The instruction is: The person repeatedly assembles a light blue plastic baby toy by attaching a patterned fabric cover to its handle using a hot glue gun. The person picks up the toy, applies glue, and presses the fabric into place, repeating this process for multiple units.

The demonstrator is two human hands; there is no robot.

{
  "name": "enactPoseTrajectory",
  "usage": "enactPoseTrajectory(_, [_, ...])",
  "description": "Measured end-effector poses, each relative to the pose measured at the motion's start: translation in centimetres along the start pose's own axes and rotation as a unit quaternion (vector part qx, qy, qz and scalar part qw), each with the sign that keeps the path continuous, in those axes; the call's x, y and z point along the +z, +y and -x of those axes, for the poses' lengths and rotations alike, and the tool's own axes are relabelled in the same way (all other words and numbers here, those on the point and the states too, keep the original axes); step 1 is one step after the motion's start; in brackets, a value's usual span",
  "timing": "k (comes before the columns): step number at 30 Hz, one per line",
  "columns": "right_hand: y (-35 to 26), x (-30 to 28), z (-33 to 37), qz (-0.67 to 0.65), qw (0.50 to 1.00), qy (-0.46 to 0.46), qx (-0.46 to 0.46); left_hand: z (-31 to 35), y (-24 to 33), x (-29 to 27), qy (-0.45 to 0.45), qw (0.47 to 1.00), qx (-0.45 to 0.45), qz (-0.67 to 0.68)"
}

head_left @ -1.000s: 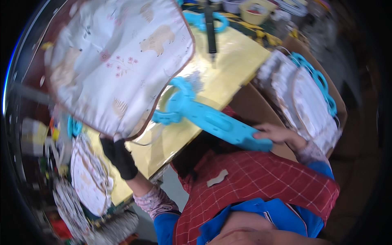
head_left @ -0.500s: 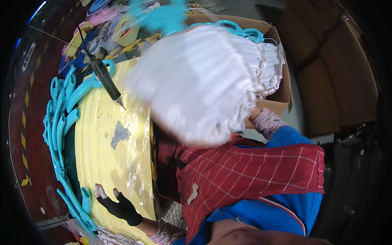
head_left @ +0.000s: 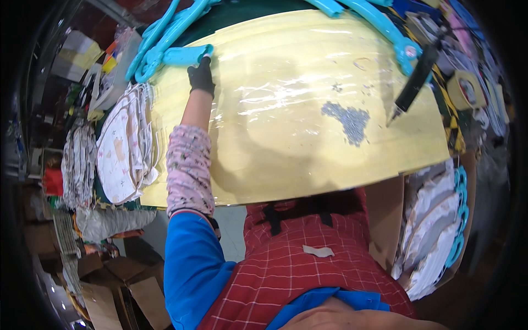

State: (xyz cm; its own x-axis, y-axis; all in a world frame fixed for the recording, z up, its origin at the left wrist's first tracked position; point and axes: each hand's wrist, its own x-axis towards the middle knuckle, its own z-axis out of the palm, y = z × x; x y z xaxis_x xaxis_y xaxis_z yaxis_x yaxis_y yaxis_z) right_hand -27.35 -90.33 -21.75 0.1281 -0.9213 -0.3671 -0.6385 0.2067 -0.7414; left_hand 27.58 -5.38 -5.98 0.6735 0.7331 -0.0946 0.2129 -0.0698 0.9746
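At the far left of the table, my left hand [head_left: 202,80], in a black fingerless glove, has its fingers closed at the open end of a hollow turquoise plastic piece [head_left: 184,55]. The piece lies at the edge of a heap of turquoise plastic pieces [head_left: 165,34]. My right hand is out of sight. A dark electric screwdriver [head_left: 417,80] hangs tip down over the table's right part. Left of its tip is a patch of small silver screws [head_left: 355,122] on the yellow sheet [head_left: 275,137] covering the table.
Left of the sheet stands a stack of printed white fabric pieces [head_left: 124,146]. A cardboard box [head_left: 385,214] at the right holds white pads [head_left: 432,231] with turquoise parts [head_left: 461,192]. Yellow tape rolls [head_left: 465,91] and small goods sit far right. Open cartons [head_left: 118,286] stand lower left.
The view has turned toward the table. The large white pad that was in motion is out of my hands. My left hand has moved from over the sheet to a turquoise piece.
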Motion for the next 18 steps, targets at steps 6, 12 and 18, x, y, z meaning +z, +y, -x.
enactPoseTrajectory(6, [-4.2, 4.0, 6.4, -0.086, 0.996, -0.025, -0.016, -5.7, 1.8, 1.3, -0.008, 0.901, -0.179, 0.395])
enactPoseTrajectory(12, [-19.6, 14.4, 27.2, -0.225, 0.896, -0.340, -0.176, 4.1, 2.4, 0.0, -0.300, 0.851, -0.183, 0.391])
enactPoseTrajectory(18, [-30.9, 25.4, 42.6, -0.055, 0.641, -0.755, -0.127, 28.4, 5.3, -6.9, -0.518, 0.771, -0.224, 0.297])
